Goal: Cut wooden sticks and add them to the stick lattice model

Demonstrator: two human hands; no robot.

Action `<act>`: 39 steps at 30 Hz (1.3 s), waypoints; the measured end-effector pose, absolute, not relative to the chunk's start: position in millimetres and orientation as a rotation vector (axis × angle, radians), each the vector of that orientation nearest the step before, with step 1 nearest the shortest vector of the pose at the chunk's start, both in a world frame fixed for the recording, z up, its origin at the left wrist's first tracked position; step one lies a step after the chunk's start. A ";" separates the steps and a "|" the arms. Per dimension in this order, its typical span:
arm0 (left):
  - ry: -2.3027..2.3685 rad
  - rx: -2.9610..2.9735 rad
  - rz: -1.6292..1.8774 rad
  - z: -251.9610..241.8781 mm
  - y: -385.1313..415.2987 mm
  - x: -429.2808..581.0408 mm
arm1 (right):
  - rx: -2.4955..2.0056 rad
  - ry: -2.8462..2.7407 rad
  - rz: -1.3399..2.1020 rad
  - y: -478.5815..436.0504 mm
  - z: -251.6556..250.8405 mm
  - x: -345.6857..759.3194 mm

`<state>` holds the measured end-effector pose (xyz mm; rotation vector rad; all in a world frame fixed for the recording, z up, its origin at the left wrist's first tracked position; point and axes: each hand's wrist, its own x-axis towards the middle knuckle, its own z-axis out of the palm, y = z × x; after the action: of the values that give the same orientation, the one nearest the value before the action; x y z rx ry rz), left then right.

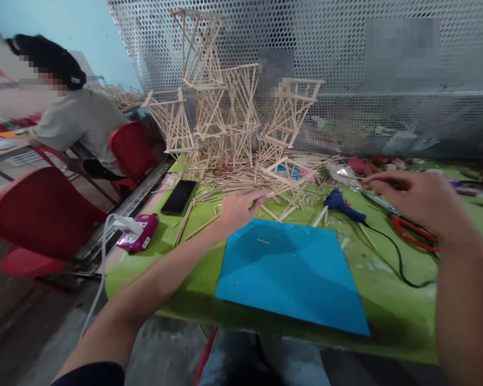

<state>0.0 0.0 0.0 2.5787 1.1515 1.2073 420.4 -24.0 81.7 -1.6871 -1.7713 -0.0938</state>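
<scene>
My left hand (pixel 239 208) reaches forward over the green table (pixel 177 268), its fingers stretched flat onto a heap of loose wooden sticks (pixel 241 179). My right hand (pixel 410 195) hovers at the right, fingers curled and pinched together near a clear plastic bag (pixel 342 174); what they hold is too small to make out. A blue sheet (pixel 293 271) lies on the table in front of me. A blue glue gun (pixel 342 203) with a black cord lies between my hands. Red-handled scissors (pixel 410 233) rest under my right hand.
Tall stick-frame towers (pixel 225 102) stand at the back against a perforated metal screen (pixel 386 75). A black phone (pixel 179 197) and a pink power strip (pixel 139 234) lie at the left. Red chairs (pixel 40 214) and a seated person (pixel 76 123) are at the left.
</scene>
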 end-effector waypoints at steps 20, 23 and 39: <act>0.479 2.279 1.706 11.6 -44.3 20.0 | -0.764 -1.731 0.439 -59.1 8.6 234.5; 0.442 2.218 1.640 12.5 -44.4 23.7 | -0.734 -1.766 0.385 -57.5 7.1 236.0; 0.657 2.132 1.356 13.0 -42.2 22.6 | -0.627 -1.992 -0.103 -45.7 21.5 253.0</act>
<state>22.6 -42.2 13.0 2.1320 0.6575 1.3564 253.0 -45.7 21.5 -0.6270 -1.9923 -0.1027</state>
